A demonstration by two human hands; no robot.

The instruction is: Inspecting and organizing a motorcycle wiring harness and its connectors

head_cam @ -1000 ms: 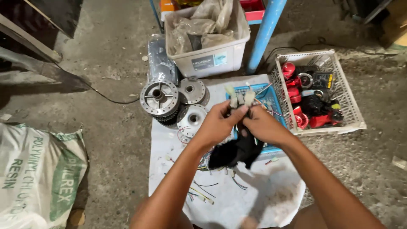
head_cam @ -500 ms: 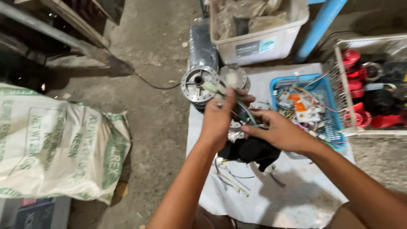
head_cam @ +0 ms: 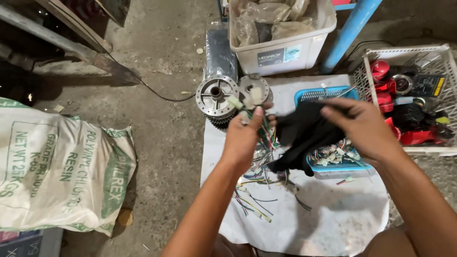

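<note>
My left hand [head_cam: 245,138] grips a bundle of coloured wires [head_cam: 263,143] with white plastic connectors [head_cam: 247,99] sticking up above the fingers. My right hand [head_cam: 362,126] holds a black sleeve or cover [head_cam: 304,135] that hangs off the wire bundle, stretched between both hands. Both hands hover over a white sheet [head_cam: 333,214] on the floor. Loose wire ends trail onto the sheet below the left hand.
A blue tray [head_cam: 314,95] of small connectors lies under the right hand. Round metal hub parts [head_cam: 216,95] sit at the sheet's far edge. A white wire basket [head_cam: 409,52] with red and black parts is right, a white tub [head_cam: 281,52] behind, a printed sack [head_cam: 57,166] left.
The view swung back toward the right. My right hand has pulled the black cover out to the right, away from the wire bundle in my left hand.
</note>
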